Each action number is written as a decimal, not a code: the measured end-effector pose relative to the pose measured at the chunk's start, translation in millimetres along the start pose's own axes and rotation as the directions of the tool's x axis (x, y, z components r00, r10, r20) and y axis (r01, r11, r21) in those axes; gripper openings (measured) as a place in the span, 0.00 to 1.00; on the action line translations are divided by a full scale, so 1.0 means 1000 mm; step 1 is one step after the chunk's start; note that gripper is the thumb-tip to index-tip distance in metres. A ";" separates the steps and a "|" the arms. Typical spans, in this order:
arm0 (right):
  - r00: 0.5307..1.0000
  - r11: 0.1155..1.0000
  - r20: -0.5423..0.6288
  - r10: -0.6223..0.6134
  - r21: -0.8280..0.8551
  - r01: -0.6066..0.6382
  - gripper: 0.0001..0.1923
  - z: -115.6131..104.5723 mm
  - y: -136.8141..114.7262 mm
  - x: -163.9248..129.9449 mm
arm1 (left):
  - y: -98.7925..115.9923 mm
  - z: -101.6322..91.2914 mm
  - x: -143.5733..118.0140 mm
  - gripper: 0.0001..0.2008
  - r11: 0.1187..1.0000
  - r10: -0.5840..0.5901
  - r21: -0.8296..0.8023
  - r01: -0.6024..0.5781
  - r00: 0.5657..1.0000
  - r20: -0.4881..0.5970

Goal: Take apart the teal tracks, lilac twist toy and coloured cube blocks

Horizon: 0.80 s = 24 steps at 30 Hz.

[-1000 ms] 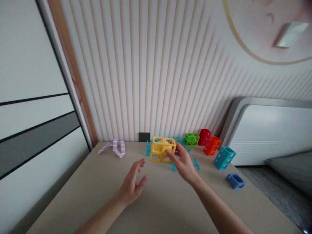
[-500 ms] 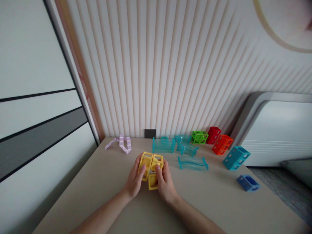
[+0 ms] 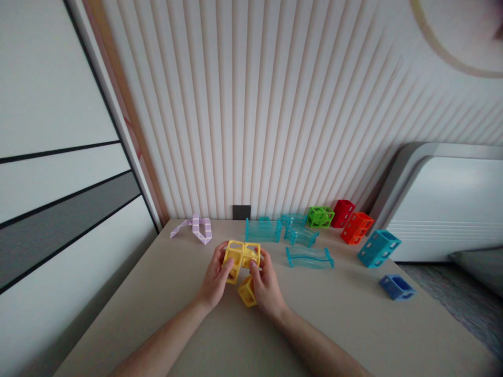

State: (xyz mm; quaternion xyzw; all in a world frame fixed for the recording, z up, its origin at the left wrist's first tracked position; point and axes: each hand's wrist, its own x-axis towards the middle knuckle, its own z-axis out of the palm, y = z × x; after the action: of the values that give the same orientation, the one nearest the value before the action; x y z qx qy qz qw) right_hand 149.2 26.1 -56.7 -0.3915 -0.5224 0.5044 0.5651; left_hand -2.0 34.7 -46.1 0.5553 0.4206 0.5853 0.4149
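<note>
One change above the tabletop (image 3: 168, 283), between left hand (image 3: 214, 277) and right hand (image 3: 269, 288): yellow block (image 3: 242, 255) showed a wider gap from the smaller yellow piece (image 3: 247, 293), newly tilted just below; probably separate parts. Wrists angled inward; both hands' fingers wrapped the block's sides, thumbs nearest. Right-hand contact with piece was unclear.

Likely home room: fluted wall (image 3: 220, 104), wall socket (image 3: 241, 212), yellow toy blocks (image 3: 244, 251), table (image 3: 157, 283).
</note>
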 end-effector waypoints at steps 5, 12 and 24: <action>0.999 0.998 -0.042 -0.020 -0.066 0.017 0.24 0.008 -0.001 0.009 | 0.003 -0.002 0.005 0.22 0.998 0.066 0.010 -0.066 0.993 -0.101; 0.999 0.814 -0.013 0.041 -0.580 -0.041 0.22 0.039 -0.013 0.068 | -0.010 -0.043 0.038 0.20 0.999 0.037 0.002 -0.043 0.849 -0.527; 0.959 0.494 0.019 0.283 -0.860 -0.129 0.22 0.082 0.003 0.169 | -0.016 -0.085 0.055 0.24 0.999 0.035 0.012 -0.035 0.777 -0.628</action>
State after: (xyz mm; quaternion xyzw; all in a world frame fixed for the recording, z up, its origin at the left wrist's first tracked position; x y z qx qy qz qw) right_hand 58.7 184.9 -14.7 -0.6358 -0.6938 0.2775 0.1933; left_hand -88.3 89.0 -47.8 0.3362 0.5245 0.7445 0.2401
